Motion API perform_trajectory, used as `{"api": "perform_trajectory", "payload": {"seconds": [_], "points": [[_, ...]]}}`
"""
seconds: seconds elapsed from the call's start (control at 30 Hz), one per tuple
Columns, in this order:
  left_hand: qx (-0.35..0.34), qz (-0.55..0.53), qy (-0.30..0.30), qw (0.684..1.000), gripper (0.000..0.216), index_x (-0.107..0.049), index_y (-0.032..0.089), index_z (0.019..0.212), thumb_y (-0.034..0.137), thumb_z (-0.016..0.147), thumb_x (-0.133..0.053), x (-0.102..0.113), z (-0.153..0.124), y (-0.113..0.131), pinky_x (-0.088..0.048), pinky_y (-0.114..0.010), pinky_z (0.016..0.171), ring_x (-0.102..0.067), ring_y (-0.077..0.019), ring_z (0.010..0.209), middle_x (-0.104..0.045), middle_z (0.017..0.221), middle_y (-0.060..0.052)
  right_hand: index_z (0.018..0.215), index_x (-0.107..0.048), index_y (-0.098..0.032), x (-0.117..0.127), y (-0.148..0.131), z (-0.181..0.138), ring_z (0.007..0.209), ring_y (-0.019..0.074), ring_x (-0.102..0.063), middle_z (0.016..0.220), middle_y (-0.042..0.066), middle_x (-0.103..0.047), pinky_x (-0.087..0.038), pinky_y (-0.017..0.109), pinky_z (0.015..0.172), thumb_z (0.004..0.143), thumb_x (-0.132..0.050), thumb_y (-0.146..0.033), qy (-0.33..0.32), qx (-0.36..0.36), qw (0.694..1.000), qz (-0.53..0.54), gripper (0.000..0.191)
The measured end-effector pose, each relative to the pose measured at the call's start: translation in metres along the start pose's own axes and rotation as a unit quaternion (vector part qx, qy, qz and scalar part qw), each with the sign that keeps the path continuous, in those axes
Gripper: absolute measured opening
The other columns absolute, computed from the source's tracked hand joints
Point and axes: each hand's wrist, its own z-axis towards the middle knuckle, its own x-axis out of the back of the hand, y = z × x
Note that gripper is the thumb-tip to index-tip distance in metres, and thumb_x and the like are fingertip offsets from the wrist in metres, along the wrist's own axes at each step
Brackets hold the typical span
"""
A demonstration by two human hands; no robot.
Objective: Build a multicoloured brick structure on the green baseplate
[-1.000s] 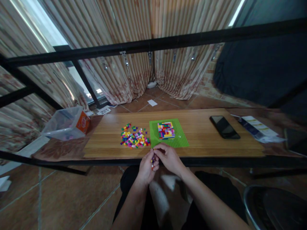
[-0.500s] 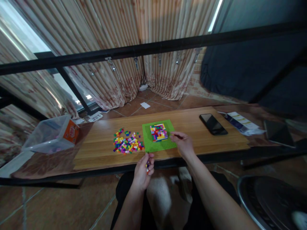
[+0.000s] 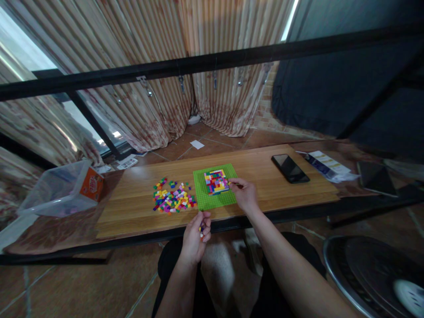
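Observation:
A green studded baseplate (image 3: 198,187) lies on the wooden board, with a low block of multicoloured toy bricks (image 3: 216,182) built up on it. My right hand (image 3: 244,193) is at the block's right side, thumb and fingers pinched on a small brick that looks yellow; the fingertips partly hide it. Below the plate's front edge, my left hand (image 3: 196,236) is curled with several small bricks (image 3: 201,230) in its fingers. To the left of the plate spreads a loose pile of coloured bricks (image 3: 174,198).
A black phone (image 3: 290,168) rests on the wooden board (image 3: 132,198) at the right, with papers (image 3: 327,165) and a dark flat device (image 3: 376,178) beyond it. At the far left stands a clear plastic box (image 3: 56,190). A black bar (image 3: 198,64) crosses behind the table.
My right hand has moved left, bringing its fingertips up to the right edge of the brick block. The left hand stays closed on its bricks. The whole view has shifted slightly.

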Motion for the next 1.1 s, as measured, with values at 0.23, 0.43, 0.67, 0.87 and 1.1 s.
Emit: {"api": "perform_trajectory", "payload": {"seconds": [0.23,0.43,0.67,0.87,1.1], "points": [[0.002,-0.004,0.002,1.000,0.043,-0.064,0.010,0.087,0.045,0.067,-0.082,0.000,0.001,0.000,-0.016,-0.013,0.035,-0.031,0.0003,0.042,-0.050,0.062,0.005,0.083,-0.075,-0.018,-0.009,0.002,0.000,0.078,0.0213,-0.067,0.085,0.007,-0.074,-0.052,0.036,0.079,0.073,-0.062,-0.032,0.003,0.017,1.000,0.007,0.021],[0.002,-0.004,0.004,1.000,0.043,-0.064,0.010,0.087,0.044,0.067,-0.082,-0.001,0.001,-0.001,-0.016,-0.013,0.036,-0.031,0.0003,0.043,-0.050,0.063,0.004,0.092,-0.073,-0.018,-0.010,0.005,-0.001,0.082,0.0219,-0.069,0.089,0.007,-0.074,-0.053,0.037,0.081,0.076,-0.058,-0.029,-0.001,0.035,0.999,0.001,0.025],[0.002,-0.002,0.007,1.000,0.043,-0.064,0.009,0.087,0.044,0.067,-0.082,-0.001,0.001,0.000,-0.016,-0.013,0.037,-0.031,0.0005,0.042,-0.050,0.062,0.005,0.099,-0.071,-0.018,-0.009,0.001,-0.005,0.087,0.0236,-0.070,0.095,0.010,-0.075,-0.054,0.039,0.084,0.080,-0.054,-0.026,-0.005,0.065,0.996,-0.054,0.027],[0.002,-0.001,0.007,1.000,0.044,-0.064,0.009,0.087,0.045,0.067,-0.081,0.000,0.002,-0.002,-0.015,-0.013,0.036,-0.031,0.0004,0.042,-0.051,0.062,0.004,0.102,-0.069,-0.016,-0.009,0.006,-0.004,0.085,0.0233,-0.070,0.090,0.010,-0.075,-0.055,0.040,0.084,0.079,-0.056,-0.030,0.012,0.043,0.999,-0.001,0.030],[0.004,-0.003,0.007,1.000,0.045,-0.064,0.010,0.086,0.046,0.065,-0.082,0.000,0.002,-0.001,-0.015,-0.014,0.036,-0.031,0.0003,0.042,-0.052,0.061,0.004,0.094,-0.072,-0.015,-0.014,0.012,0.005,0.079,0.0222,-0.068,0.089,0.010,-0.075,-0.055,0.036,0.073,0.074,-0.063,-0.049,0.031,-0.032,0.997,0.061,0.041]]}}
